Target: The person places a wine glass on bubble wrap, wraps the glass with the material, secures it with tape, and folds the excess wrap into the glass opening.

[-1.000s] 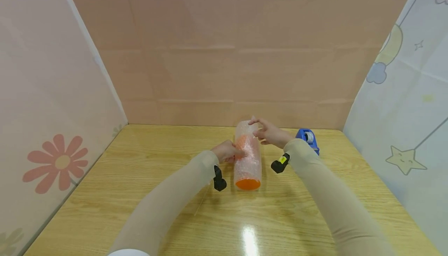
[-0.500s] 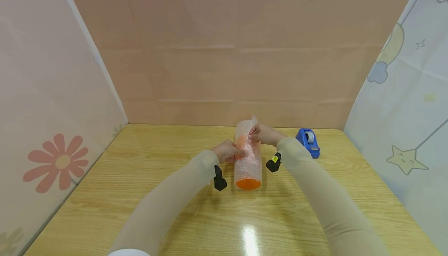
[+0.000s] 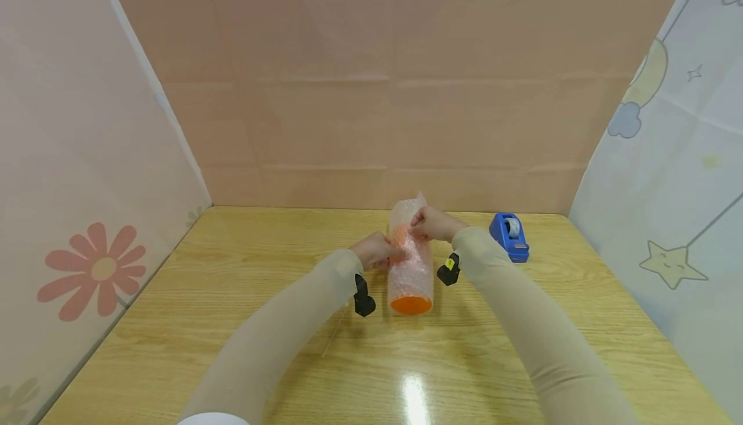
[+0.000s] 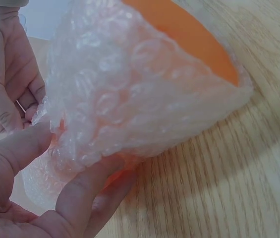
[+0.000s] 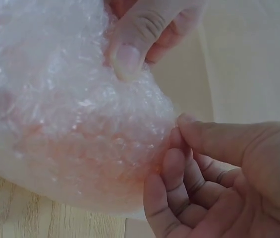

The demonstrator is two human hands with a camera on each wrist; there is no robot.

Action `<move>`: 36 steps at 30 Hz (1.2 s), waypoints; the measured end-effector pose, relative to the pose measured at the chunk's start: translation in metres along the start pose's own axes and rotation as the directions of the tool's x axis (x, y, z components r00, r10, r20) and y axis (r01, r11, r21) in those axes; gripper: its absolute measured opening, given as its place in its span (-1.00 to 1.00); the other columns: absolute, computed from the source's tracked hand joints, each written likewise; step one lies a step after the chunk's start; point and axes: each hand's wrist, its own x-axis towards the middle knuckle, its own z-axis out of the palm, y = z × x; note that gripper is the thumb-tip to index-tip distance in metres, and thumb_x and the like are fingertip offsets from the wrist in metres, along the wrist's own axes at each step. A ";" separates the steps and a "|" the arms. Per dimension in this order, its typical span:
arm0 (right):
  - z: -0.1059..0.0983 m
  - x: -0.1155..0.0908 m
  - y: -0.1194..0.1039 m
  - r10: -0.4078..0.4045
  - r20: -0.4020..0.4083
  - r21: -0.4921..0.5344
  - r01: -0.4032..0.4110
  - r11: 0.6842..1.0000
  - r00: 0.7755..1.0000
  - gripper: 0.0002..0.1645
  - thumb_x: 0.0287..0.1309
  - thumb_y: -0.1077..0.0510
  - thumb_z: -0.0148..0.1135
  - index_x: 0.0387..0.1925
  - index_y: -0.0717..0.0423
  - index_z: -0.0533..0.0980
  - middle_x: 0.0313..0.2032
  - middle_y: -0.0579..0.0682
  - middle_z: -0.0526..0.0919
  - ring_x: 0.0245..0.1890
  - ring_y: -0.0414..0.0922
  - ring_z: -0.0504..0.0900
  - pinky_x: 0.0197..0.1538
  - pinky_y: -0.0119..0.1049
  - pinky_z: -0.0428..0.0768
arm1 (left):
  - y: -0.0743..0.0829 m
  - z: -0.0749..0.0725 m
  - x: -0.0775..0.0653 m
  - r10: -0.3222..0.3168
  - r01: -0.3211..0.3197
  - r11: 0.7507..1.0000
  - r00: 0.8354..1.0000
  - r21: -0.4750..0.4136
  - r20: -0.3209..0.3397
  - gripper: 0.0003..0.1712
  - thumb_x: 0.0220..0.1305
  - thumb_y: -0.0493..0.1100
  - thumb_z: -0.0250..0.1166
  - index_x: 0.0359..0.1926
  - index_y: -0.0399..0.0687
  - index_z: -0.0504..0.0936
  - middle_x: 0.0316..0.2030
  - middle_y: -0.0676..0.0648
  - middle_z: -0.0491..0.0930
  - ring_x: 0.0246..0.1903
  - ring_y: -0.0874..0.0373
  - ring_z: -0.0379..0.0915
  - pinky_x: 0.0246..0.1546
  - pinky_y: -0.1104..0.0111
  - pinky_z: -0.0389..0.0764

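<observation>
A long roll of bubble wrap lies on the table around an orange cylinder, whose end shows at the near side. My left hand grips the roll's left side, thumb on top and fingers lower down; the left wrist view shows the thumb and fingers pressing into the bubbles. On the other side, my right hand pinches the edge of the bubble wrap near its far half. Close up in the right wrist view, thumb and index fingertips meet at that edge, with the other fingers curled against it.
A blue tape dispenser with a roll of tape stands on the wooden table to the right of my right forearm. A thin pale strip lies beside my left forearm. Cloth-covered walls rise behind and at both sides.
My right hand has come in left and slightly down onto the bubble wrap, its spread fingers closing into a pinch. My left hand and the roll have stayed in place.
</observation>
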 end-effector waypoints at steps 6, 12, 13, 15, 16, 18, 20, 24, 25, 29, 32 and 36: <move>0.001 0.003 0.004 -0.012 -0.016 0.033 0.012 0.999 1.000 -0.76 0.26 0.24 0.18 -0.18 0.31 0.33 -0.30 0.04 0.42 -0.28 -0.11 0.46 -0.15 -0.29 0.59 | 0.000 0.001 0.001 0.005 -0.005 1.000 1.000 -0.013 0.007 -0.73 0.23 -0.22 0.34 -0.14 -0.32 0.57 -0.21 -0.13 0.64 -0.32 0.15 0.58 -0.07 0.26 0.64; 0.001 0.006 0.008 -0.003 -0.046 0.053 0.005 0.999 0.999 -0.75 0.20 0.23 0.21 -0.25 0.26 0.31 -0.35 0.01 0.40 -0.31 -0.13 0.44 -0.23 -0.35 0.55 | -0.001 0.001 0.002 0.009 -0.009 1.000 1.000 0.008 -0.001 -0.72 0.21 -0.20 0.35 -0.13 -0.31 0.57 -0.20 -0.13 0.65 -0.29 0.12 0.58 -0.10 0.28 0.65; 0.001 0.006 0.009 -0.001 -0.046 0.058 0.004 0.998 0.999 -0.75 0.20 0.23 0.21 -0.25 0.25 0.31 -0.34 0.01 0.39 -0.31 -0.13 0.44 -0.23 -0.34 0.55 | -0.001 0.001 0.002 0.011 -0.011 1.000 1.000 0.010 -0.002 -0.72 0.21 -0.20 0.35 -0.14 -0.31 0.58 -0.19 -0.13 0.65 -0.28 0.12 0.59 -0.10 0.29 0.65; 0.001 0.006 0.011 -0.004 -0.051 0.066 0.007 0.998 0.999 -0.74 0.19 0.22 0.22 -0.27 0.25 0.30 -0.34 0.02 0.38 -0.29 -0.12 0.44 -0.20 -0.30 0.55 | -0.001 0.001 0.002 0.016 -0.016 1.000 1.000 0.002 0.001 -0.71 0.21 -0.20 0.35 -0.12 -0.31 0.58 -0.18 -0.14 0.65 -0.25 0.11 0.60 -0.09 0.27 0.65; 0.002 0.007 0.013 0.002 -0.057 0.075 0.002 0.997 0.998 -0.72 0.19 0.21 0.23 -0.27 0.24 0.29 -0.33 0.02 0.38 -0.27 -0.11 0.44 -0.16 -0.26 0.56 | -0.001 0.001 0.002 0.017 -0.017 1.000 1.000 -0.004 0.001 -0.71 0.21 -0.20 0.35 -0.12 -0.31 0.58 -0.17 -0.14 0.65 -0.24 0.10 0.61 -0.07 0.26 0.65; 0.002 0.008 0.018 0.012 -0.062 0.100 -0.006 0.995 0.998 -0.68 0.20 0.19 0.25 -0.26 0.24 0.27 -0.29 0.04 0.38 -0.23 -0.07 0.44 -0.06 -0.17 0.57 | -0.002 0.001 0.002 0.025 -0.025 1.000 1.000 -0.018 0.006 -0.69 0.21 -0.21 0.35 -0.10 -0.34 0.57 -0.14 -0.16 0.65 -0.21 0.07 0.61 -0.05 0.22 0.64; 0.003 0.009 0.022 0.016 -0.066 0.126 -0.008 0.992 0.998 -0.66 0.20 0.17 0.27 -0.25 0.23 0.26 -0.24 0.06 0.38 -0.18 -0.05 0.45 0.02 -0.11 0.56 | -0.003 0.002 0.002 0.028 -0.028 0.999 1.000 -0.032 0.010 -0.68 0.22 -0.22 0.34 -0.07 -0.36 0.57 -0.12 -0.18 0.64 -0.18 0.05 0.61 -0.02 0.20 0.63; 0.002 0.009 0.028 -0.021 -0.059 0.162 0.030 0.986 0.998 -0.69 0.21 0.21 0.24 -0.26 0.23 0.26 -0.25 0.06 0.39 -0.18 -0.04 0.45 -0.03 -0.19 0.57 | -0.002 0.003 0.001 0.026 -0.026 0.998 1.000 -0.049 0.014 -0.65 0.22 -0.23 0.34 -0.04 -0.37 0.56 -0.08 -0.21 0.64 -0.15 0.03 0.61 0.02 0.16 0.61; 0.002 0.009 0.029 -0.037 -0.055 0.163 0.046 0.986 0.998 -0.72 0.21 0.23 0.23 -0.28 0.23 0.27 -0.28 0.05 0.39 -0.20 -0.05 0.45 -0.06 -0.22 0.56 | -0.002 0.003 0.001 0.026 -0.025 0.998 1.000 -0.051 0.015 -0.65 0.22 -0.23 0.34 -0.04 -0.37 0.56 -0.08 -0.21 0.63 -0.15 0.02 0.61 0.02 0.16 0.61; 0.001 0.008 0.031 -0.083 -0.019 0.160 0.086 0.983 0.996 -0.78 0.25 0.23 0.18 -0.28 0.23 0.30 -0.33 0.01 0.38 -0.25 -0.10 0.43 -0.08 -0.26 0.53 | -0.001 0.003 0.001 0.020 -0.019 0.998 1.000 -0.058 0.015 -0.67 0.23 -0.25 0.34 -0.05 -0.38 0.56 -0.10 -0.21 0.64 -0.17 0.03 0.62 0.01 0.16 0.61; 0.000 0.007 0.033 -0.075 0.016 0.174 0.071 0.982 0.997 -0.76 0.27 0.21 0.19 -0.22 0.22 0.29 -0.30 0.01 0.37 -0.21 -0.09 0.43 0.03 -0.19 0.54 | -0.001 0.003 0.001 0.019 -0.017 0.998 1.000 -0.059 0.020 -0.69 0.23 -0.26 0.34 -0.07 -0.38 0.56 -0.13 -0.21 0.65 -0.20 0.05 0.63 0.00 0.17 0.62; -0.001 0.002 0.030 -0.062 0.034 0.191 0.054 0.980 0.997 -0.69 0.23 0.19 0.25 -0.22 0.21 0.28 -0.31 0.01 0.35 -0.23 -0.08 0.42 0.08 -0.13 0.53 | 0.000 0.003 -0.001 0.032 -0.032 0.999 0.999 -0.032 0.018 -0.74 0.22 -0.25 0.34 -0.14 -0.37 0.61 -0.22 -0.16 0.67 -0.29 0.12 0.62 -0.05 0.22 0.64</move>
